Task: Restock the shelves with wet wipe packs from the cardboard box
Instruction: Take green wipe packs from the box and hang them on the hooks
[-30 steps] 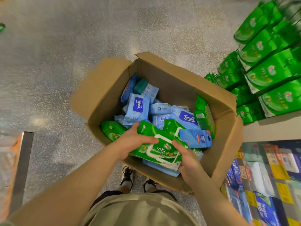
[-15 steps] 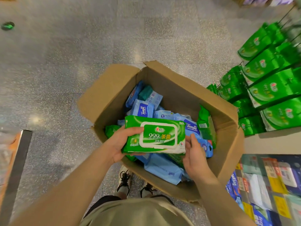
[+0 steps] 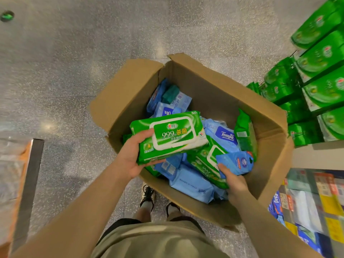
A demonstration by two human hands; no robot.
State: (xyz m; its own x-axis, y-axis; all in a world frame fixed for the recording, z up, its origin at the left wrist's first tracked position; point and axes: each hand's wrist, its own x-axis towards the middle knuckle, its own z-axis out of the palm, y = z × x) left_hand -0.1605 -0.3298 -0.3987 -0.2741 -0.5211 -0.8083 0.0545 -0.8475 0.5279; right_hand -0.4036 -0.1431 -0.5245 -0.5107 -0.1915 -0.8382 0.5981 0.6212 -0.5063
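Note:
An open cardboard box point(image 3: 219, 86) stands on the floor, holding several blue and green wet wipe packs. My left hand point(image 3: 132, 155) grips a large green wipe pack point(image 3: 171, 135) by its left end, lifted over the box. My right hand point(image 3: 234, 182) reaches into the box's right side and holds a small blue pack point(image 3: 235, 162). Under it lies another green pack point(image 3: 206, 164) and a blue Tempo pack point(image 3: 225, 136).
Shelves with green packs point(image 3: 320, 77) rise at the right, and a lower shelf with blue packs point(image 3: 305, 211) sits at bottom right. A dark-edged fixture point(image 3: 28, 179) stands at the left. Speckled floor point(image 3: 74, 62) surrounds the box; my shoes point(image 3: 149, 196) are just behind it.
My right hand let go of the large green pack and took hold of a small blue pack in the box. My left hand alone now holds the green pack, slightly higher.

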